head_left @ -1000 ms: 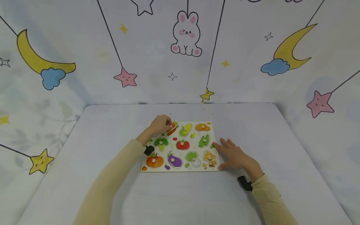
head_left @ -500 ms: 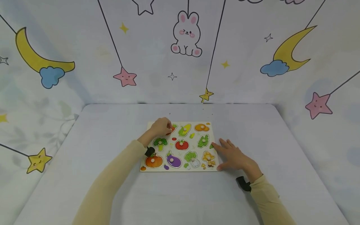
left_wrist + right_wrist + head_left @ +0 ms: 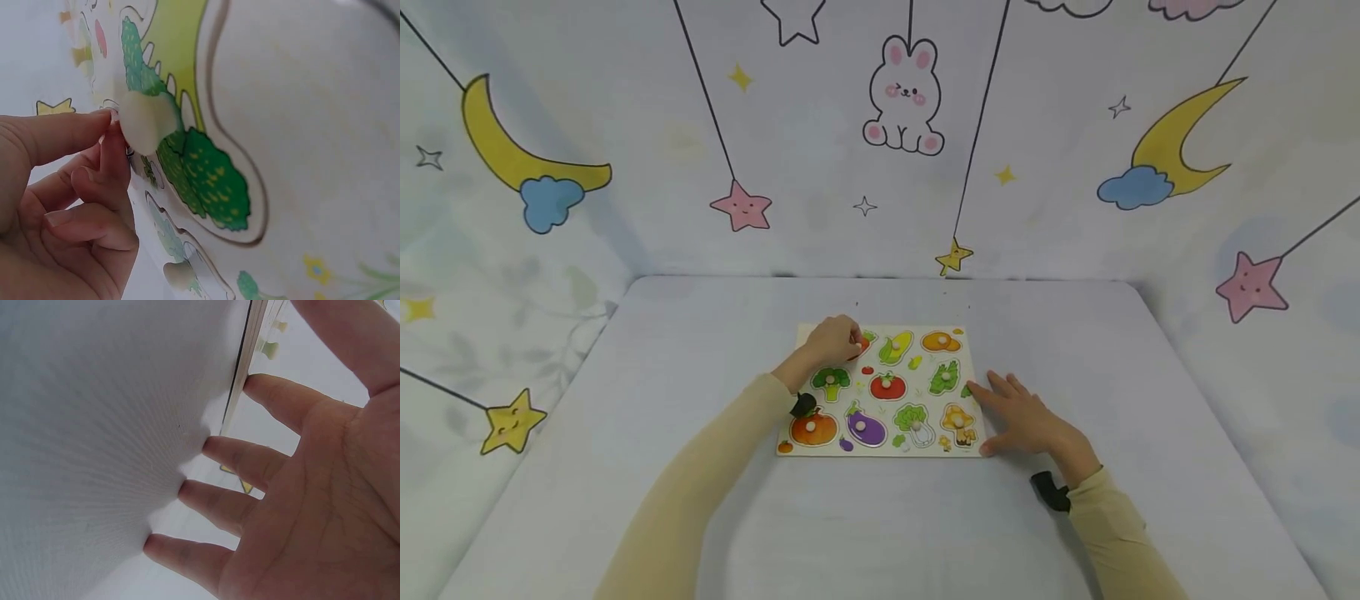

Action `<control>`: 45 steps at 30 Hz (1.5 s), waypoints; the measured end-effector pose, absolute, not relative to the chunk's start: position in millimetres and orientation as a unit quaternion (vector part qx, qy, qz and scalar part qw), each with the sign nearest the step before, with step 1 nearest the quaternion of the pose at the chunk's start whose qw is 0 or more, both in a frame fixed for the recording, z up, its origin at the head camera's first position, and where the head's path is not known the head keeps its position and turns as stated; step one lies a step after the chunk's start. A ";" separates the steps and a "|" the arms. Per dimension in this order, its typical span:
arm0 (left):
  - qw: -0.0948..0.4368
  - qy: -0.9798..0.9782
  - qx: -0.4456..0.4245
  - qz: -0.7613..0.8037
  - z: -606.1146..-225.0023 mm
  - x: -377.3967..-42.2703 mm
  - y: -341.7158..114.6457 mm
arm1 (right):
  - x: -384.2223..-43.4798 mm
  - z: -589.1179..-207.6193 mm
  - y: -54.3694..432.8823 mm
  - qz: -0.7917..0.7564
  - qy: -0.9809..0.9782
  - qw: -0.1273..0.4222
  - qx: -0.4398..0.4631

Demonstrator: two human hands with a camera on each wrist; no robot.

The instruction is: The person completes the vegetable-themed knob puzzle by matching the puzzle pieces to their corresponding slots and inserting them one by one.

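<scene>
A flat wooden vegetable puzzle board (image 3: 842, 402) lies on the table in the head view, its pieces topped with round knobs. At its far left my left hand (image 3: 831, 340) pinches the knob of the orange-red carrot piece (image 3: 867, 340), which the fingers partly cover. The left wrist view shows the thumb and forefinger together at that knob, just past the broccoli piece (image 3: 212, 181). My right hand (image 3: 1024, 419) spreads its straight fingers at the board's right edge. One fingertip touches the board's side (image 3: 242, 369); other fingertips press the white cloth (image 3: 94, 437).
Tomato (image 3: 887, 387), corn (image 3: 895, 347), pumpkin (image 3: 814, 428), eggplant (image 3: 867, 428) and mushroom (image 3: 958, 422) pieces sit in the board. White cloth covers the table (image 3: 850, 525). A printed backdrop (image 3: 820, 125) rises behind and at both sides.
The carrot piece, visibly out of line with its slot a second ago, now sits flatter under my left fingers. My right hand stays at the board's edge. The head view has shifted slightly.
</scene>
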State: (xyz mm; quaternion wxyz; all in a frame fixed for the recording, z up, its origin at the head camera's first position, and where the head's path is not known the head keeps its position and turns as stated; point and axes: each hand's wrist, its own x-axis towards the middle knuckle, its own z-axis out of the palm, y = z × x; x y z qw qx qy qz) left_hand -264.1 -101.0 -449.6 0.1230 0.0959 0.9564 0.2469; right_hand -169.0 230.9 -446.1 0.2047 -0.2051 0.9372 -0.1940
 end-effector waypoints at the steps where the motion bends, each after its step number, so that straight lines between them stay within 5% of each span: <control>1: 0.121 0.957 0.095 0.248 -449.1 -263.7 -101.0 | -169.3 -446.5 231.3 -0.196 0.937 0.205 -0.205; 8: 0.028 0.949 0.063 0.308 -425.6 -238.4 -116.0 | -170.4 -446.6 232.5 -0.197 0.935 0.211 -0.204; 14: -0.104 0.947 0.016 0.303 -388.6 -185.2 -153.0 | -172.9 -446.8 234.5 -0.188 0.937 0.205 -0.209; 18: -0.137 0.955 -0.004 0.264 -379.6 -147.3 -181.5 | -178.9 -446.0 238.7 -0.180 0.942 0.193 -0.206; 28: -0.048 0.980 0.037 0.189 -414.8 -121.0 -234.1 | -190.8 -439.7 263.6 -0.087 0.982 0.058 -0.158; 33: 0.002 0.985 0.044 0.168 -426.5 -123.1 -233.8 | -191.1 -438.3 274.4 -0.063 0.986 0.058 -0.145; 45: -0.006 0.986 0.046 0.158 -427.2 -126.7 -226.9 | -194.4 -438.0 274.2 -0.076 0.984 0.065 -0.145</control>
